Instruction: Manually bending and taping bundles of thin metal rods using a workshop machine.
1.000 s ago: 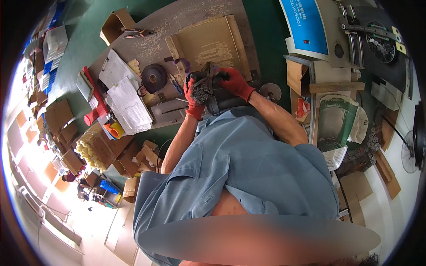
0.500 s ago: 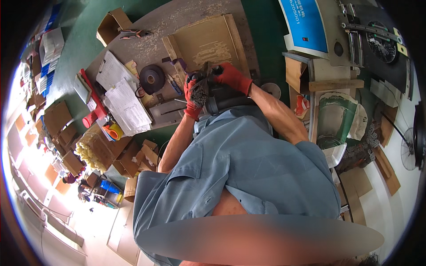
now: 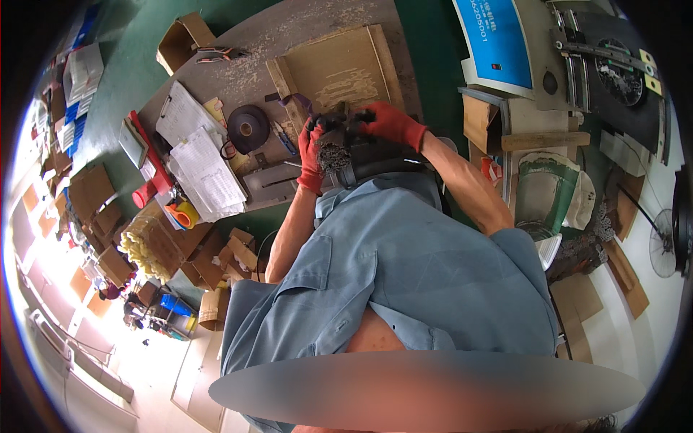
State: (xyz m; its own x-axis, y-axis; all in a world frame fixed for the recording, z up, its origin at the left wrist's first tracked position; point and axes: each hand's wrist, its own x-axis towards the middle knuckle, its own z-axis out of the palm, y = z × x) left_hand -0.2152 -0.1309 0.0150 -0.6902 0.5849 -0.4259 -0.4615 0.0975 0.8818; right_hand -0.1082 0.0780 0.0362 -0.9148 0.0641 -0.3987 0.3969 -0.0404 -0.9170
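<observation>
A bundle of thin dark tubes or rods (image 3: 333, 156) is held just above the near edge of the workbench, its cut ends facing me. My left hand (image 3: 311, 157), in a red glove with black fingers, is closed round the bundle's left side. My right hand (image 3: 395, 125), gloved the same way, has its fingers bent together at the bundle's far right end; what they pinch is too dark to make out. Just beyond the bundle lies a shallow wooden-framed tray (image 3: 393, 68). A purple strip (image 3: 302, 101) hangs over that tray's left corner.
On the bench left of my hands lie a roll of black tape (image 3: 247, 129), a blue-handled knife (image 3: 286, 138), paper sheets (image 3: 206, 173) and pliers (image 3: 220, 53). A blue-and-white machine (image 3: 498, 40) stands at the right. Cardboard boxes (image 3: 162, 238) fill the lower left.
My right hand has shifted to the right, away from my left hand. The bundle has turned slightly, and its cut ends have moved a little to the right.
</observation>
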